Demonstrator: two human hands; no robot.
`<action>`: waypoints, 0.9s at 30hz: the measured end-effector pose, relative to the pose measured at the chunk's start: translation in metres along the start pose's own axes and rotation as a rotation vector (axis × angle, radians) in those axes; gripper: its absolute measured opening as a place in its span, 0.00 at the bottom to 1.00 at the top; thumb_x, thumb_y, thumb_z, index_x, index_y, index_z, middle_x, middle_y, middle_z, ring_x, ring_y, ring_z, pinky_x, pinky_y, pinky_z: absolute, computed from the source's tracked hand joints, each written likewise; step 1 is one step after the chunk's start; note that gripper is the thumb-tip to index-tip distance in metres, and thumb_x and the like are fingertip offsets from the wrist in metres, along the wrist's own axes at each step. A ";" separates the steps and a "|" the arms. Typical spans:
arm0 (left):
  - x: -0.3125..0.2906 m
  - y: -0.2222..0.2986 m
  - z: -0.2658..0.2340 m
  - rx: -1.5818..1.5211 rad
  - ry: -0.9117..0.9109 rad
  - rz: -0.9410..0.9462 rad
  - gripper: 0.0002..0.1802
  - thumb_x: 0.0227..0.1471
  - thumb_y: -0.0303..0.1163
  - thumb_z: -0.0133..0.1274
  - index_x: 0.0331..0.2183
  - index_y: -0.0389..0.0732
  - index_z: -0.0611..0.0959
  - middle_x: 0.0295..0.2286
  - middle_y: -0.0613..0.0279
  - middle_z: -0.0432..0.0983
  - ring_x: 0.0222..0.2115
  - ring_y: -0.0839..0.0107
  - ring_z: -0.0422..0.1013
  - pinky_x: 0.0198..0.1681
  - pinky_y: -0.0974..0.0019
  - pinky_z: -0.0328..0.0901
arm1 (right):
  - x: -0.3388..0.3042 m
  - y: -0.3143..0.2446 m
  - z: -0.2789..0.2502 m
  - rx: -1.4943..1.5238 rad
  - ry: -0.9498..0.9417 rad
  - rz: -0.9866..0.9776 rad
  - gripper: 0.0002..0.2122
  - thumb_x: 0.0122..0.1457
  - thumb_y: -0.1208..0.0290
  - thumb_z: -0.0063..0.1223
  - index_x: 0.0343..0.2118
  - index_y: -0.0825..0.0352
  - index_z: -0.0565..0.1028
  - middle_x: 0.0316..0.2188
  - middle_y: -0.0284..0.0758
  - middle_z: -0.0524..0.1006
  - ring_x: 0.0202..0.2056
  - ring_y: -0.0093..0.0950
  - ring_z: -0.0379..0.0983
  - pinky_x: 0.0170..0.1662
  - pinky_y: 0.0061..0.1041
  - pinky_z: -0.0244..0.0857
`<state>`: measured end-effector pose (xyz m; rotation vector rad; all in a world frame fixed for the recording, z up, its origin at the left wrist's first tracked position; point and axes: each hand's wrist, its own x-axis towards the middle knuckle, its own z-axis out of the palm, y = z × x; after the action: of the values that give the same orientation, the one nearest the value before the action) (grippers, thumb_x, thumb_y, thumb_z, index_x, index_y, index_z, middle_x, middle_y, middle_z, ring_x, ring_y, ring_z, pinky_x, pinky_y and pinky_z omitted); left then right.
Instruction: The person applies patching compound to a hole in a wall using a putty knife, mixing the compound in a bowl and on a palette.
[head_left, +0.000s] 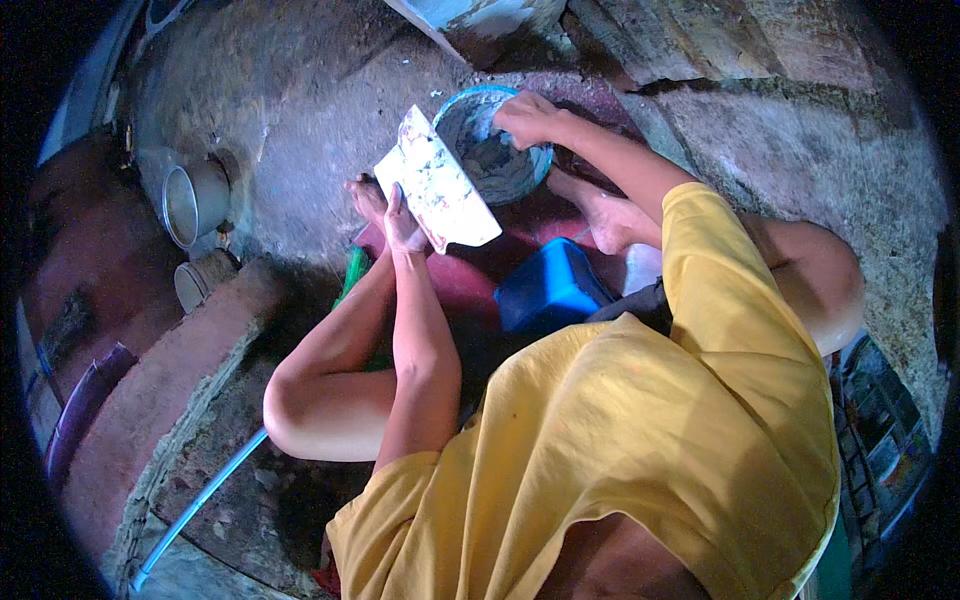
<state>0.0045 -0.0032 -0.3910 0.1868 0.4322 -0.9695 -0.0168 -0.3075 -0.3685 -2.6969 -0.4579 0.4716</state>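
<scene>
My left hand [402, 225] grips a flat, angular white piece [455, 205] by its near left edge, thumb on top. Uneven grey-white smears cover the upper face of this piece, and its far end comes to a point. Just right of it stands a round bucket [470, 91] with a blue rim, holding thick grey paste [490, 155] that also coats its inner wall. Over the bucket's far right rim, my right hand [525, 120] is closed with the fingers turned inward. Whatever those fingers hold, if anything, is hidden.
Between my bent legs sits a blue plastic container [555, 285]. A metal pot [195, 203] lies tipped at the left, near a small round can [203, 278]. A light-blue pipe [200, 505] runs along the lower left. Rough slabs [700, 45] border the far right.
</scene>
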 end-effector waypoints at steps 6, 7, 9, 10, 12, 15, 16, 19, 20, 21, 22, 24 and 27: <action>-0.001 0.000 0.001 -0.034 0.015 -0.001 0.28 0.55 0.44 0.37 0.53 0.38 0.61 0.50 0.53 0.62 0.51 0.53 0.58 0.53 0.46 0.51 | 0.009 -0.001 -0.001 -0.039 0.061 -0.104 0.08 0.31 0.74 0.54 0.18 0.68 0.72 0.20 0.43 0.73 0.25 0.41 0.72 0.27 0.39 0.64; -0.002 -0.001 0.003 -0.018 0.040 0.009 0.27 0.55 0.44 0.37 0.53 0.38 0.61 0.50 0.53 0.62 0.50 0.53 0.59 0.53 0.46 0.51 | 0.010 0.001 -0.003 -0.011 0.062 -0.106 0.08 0.30 0.74 0.54 0.17 0.69 0.71 0.19 0.43 0.72 0.24 0.41 0.71 0.25 0.39 0.63; 0.000 -0.003 0.005 -0.001 0.055 0.008 0.27 0.55 0.44 0.37 0.52 0.38 0.62 0.50 0.53 0.62 0.50 0.53 0.59 0.52 0.46 0.51 | 0.014 0.004 0.000 0.006 0.061 -0.081 0.07 0.30 0.74 0.54 0.17 0.69 0.70 0.18 0.43 0.72 0.24 0.42 0.71 0.25 0.39 0.62; 0.002 -0.004 0.006 0.000 0.045 -0.003 0.27 0.55 0.44 0.37 0.52 0.38 0.62 0.49 0.53 0.63 0.50 0.53 0.59 0.52 0.46 0.51 | 0.016 0.006 0.003 0.017 0.061 -0.068 0.07 0.30 0.74 0.53 0.16 0.69 0.70 0.18 0.43 0.72 0.24 0.42 0.71 0.25 0.39 0.62; 0.002 0.000 0.000 -0.015 0.021 -0.003 0.27 0.55 0.44 0.37 0.52 0.38 0.62 0.49 0.54 0.63 0.50 0.53 0.59 0.52 0.47 0.51 | 0.018 0.007 0.002 0.135 -0.012 -0.037 0.07 0.31 0.74 0.53 0.17 0.68 0.70 0.18 0.43 0.72 0.25 0.42 0.71 0.25 0.39 0.62; 0.000 0.004 -0.011 -0.030 -0.019 0.018 0.26 0.55 0.43 0.37 0.52 0.38 0.63 0.49 0.54 0.63 0.50 0.53 0.59 0.53 0.47 0.51 | 0.007 0.003 0.002 0.071 0.073 -0.105 0.09 0.31 0.74 0.54 0.21 0.66 0.72 0.20 0.43 0.73 0.26 0.41 0.72 0.27 0.39 0.64; 0.002 0.002 -0.010 -0.016 -0.029 0.016 0.26 0.55 0.43 0.37 0.52 0.38 0.63 0.49 0.54 0.63 0.50 0.54 0.59 0.53 0.47 0.51 | 0.002 0.005 0.009 0.077 0.112 -0.087 0.10 0.31 0.74 0.54 0.22 0.65 0.73 0.21 0.43 0.73 0.26 0.41 0.72 0.27 0.39 0.64; 0.004 0.003 -0.010 0.018 -0.007 0.040 0.26 0.55 0.43 0.38 0.51 0.38 0.63 0.50 0.55 0.63 0.51 0.54 0.58 0.53 0.47 0.50 | -0.006 0.004 0.015 0.123 0.057 0.027 0.11 0.32 0.74 0.54 0.25 0.65 0.74 0.22 0.43 0.74 0.28 0.41 0.72 0.28 0.38 0.65; 0.003 0.004 -0.010 0.028 0.009 0.052 0.26 0.55 0.42 0.38 0.51 0.38 0.63 0.50 0.55 0.63 0.51 0.55 0.58 0.53 0.47 0.50 | -0.008 0.001 0.015 0.143 0.009 0.075 0.12 0.33 0.74 0.55 0.26 0.65 0.75 0.22 0.43 0.74 0.28 0.40 0.73 0.29 0.38 0.66; 0.003 0.004 -0.011 0.046 0.035 0.062 0.26 0.55 0.42 0.38 0.51 0.38 0.63 0.50 0.55 0.62 0.51 0.55 0.58 0.53 0.48 0.50 | -0.010 0.000 0.017 0.145 0.046 0.096 0.12 0.33 0.74 0.55 0.26 0.65 0.75 0.22 0.44 0.74 0.28 0.40 0.73 0.29 0.38 0.66; 0.003 0.005 -0.012 0.065 0.061 0.072 0.26 0.55 0.42 0.38 0.51 0.38 0.63 0.50 0.56 0.62 0.51 0.55 0.58 0.53 0.48 0.50 | -0.012 -0.001 0.019 0.148 0.083 0.116 0.11 0.34 0.74 0.55 0.26 0.66 0.75 0.23 0.44 0.74 0.28 0.40 0.73 0.30 0.38 0.66; 0.002 0.007 -0.014 0.073 0.107 0.091 0.26 0.55 0.42 0.38 0.52 0.37 0.63 0.50 0.56 0.62 0.51 0.55 0.57 0.54 0.48 0.49 | -0.013 -0.004 0.017 0.126 0.107 0.161 0.11 0.34 0.74 0.55 0.26 0.67 0.75 0.23 0.45 0.74 0.28 0.41 0.73 0.30 0.38 0.67; 0.002 0.005 -0.010 0.145 0.207 0.147 0.26 0.55 0.41 0.38 0.51 0.37 0.63 0.51 0.56 0.61 0.52 0.55 0.56 0.54 0.49 0.49 | -0.010 -0.010 0.008 0.072 0.066 0.209 0.11 0.34 0.73 0.56 0.25 0.68 0.75 0.23 0.45 0.75 0.29 0.41 0.74 0.30 0.38 0.68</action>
<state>0.0070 0.0017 -0.4012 0.4472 0.5305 -0.8398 -0.0311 -0.3002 -0.3690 -2.6931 -0.1386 0.4446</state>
